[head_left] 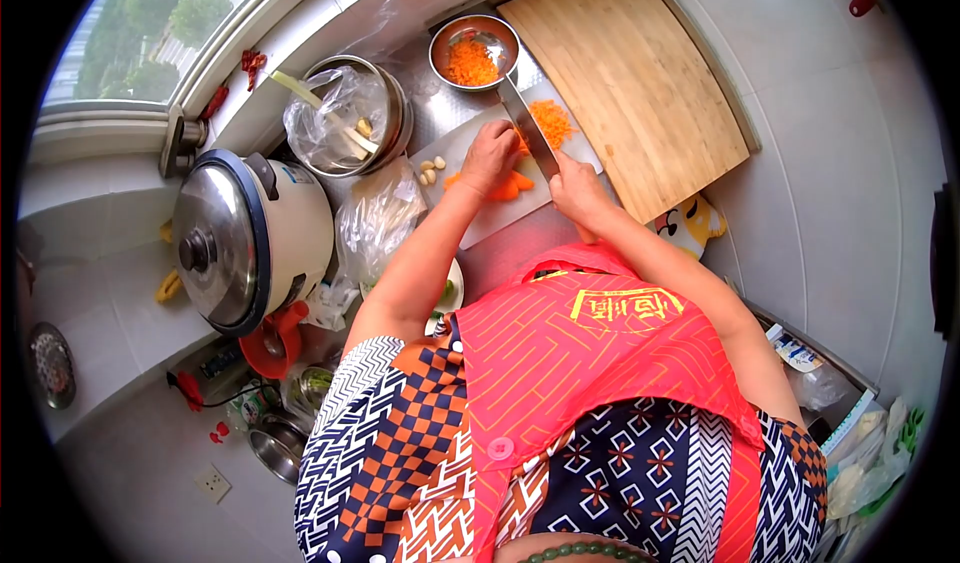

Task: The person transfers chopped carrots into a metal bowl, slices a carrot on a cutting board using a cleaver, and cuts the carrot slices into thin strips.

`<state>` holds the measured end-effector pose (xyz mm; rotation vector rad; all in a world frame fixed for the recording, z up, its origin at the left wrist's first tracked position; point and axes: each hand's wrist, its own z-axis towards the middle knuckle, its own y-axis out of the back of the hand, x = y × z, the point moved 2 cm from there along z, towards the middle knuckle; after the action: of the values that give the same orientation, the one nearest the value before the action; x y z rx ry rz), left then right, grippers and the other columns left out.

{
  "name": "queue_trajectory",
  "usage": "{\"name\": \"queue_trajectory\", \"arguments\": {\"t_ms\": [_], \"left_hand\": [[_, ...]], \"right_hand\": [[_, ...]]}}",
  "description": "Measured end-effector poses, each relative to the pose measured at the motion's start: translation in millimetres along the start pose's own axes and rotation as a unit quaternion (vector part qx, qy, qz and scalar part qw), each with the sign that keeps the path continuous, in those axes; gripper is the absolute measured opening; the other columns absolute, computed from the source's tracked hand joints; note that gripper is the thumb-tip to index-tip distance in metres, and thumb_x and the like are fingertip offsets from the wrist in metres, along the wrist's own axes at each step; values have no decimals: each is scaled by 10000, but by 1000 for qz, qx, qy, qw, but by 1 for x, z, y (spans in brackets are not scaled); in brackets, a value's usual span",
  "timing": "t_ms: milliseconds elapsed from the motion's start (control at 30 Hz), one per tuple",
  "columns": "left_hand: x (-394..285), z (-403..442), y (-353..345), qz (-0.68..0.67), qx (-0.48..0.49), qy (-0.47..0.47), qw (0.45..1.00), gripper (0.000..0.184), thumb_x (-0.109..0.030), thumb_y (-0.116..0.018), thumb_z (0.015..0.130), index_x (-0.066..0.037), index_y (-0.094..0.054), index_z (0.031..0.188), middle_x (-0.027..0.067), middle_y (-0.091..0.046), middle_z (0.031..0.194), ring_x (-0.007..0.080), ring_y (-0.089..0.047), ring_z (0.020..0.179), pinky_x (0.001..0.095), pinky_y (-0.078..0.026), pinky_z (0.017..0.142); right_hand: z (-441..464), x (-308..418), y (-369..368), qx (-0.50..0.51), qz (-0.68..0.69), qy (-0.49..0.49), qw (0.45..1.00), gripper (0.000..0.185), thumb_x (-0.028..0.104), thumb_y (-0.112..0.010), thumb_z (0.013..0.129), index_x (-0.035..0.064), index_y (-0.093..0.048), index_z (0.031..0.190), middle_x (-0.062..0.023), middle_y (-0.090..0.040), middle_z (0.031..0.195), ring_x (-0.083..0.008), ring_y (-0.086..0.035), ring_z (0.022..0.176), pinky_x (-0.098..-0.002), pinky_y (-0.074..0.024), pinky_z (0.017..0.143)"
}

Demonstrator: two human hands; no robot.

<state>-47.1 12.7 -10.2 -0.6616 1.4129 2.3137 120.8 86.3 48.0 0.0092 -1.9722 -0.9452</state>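
Observation:
My right hand [577, 191] is closed round the handle of a cleaver [530, 130], its blade slanting over a white cutting board [487, 221]. My left hand [490, 155] presses down with bent fingers on carrot pieces just left of the blade. Orange carrot slices [512, 187] lie on the board below that hand. Finely chopped carrot [551, 123] is heaped right of the blade. Several garlic cloves [430, 171] sit left of my left hand. Beyond the blade tip stands a metal bowl [437, 61] with chopped carrot [472, 63] in it.
A large wooden board [630, 83] lies at the right. At the left are a rice cooker [222, 243], a pot [398, 133] holding a plastic bag and scallion stalks, and another plastic bag [378, 213]. A red container [275, 348] is below the cooker.

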Motion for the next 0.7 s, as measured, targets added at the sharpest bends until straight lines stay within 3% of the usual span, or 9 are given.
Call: {"name": "queue_trajectory", "arguments": {"t_ms": [200,533,700], "left_hand": [[4,0,-6,-13,22,-3,1000,179,-70,-676,698,-33,-560,829,123,-571,926,336,-539,871,403,-468,768],[4,0,-5,-3,29,6,1000,153,-95,-683,725,-37,-593,833,130,-601,951,334,-563,877,394,-481,754],[9,0,-9,-6,36,11,999,137,-98,-688,720,-48,-607,817,120,-609,937,326,-571,871,392,-484,756]], "right_hand": [[-5,3,-1,-5,-39,10,999,271,70,-481,793,-44,-542,1031,-326,-609,813,-472,-611,811,-528,-498,756],[7,0,-10,17,-68,19,997,178,64,-504,813,-53,-526,945,-312,-618,867,-470,-611,850,-513,-499,767],[18,-1,-22,32,-104,-24,994,186,81,-520,817,-41,-535,956,-301,-627,873,-448,-626,852,-504,-508,763]]}}
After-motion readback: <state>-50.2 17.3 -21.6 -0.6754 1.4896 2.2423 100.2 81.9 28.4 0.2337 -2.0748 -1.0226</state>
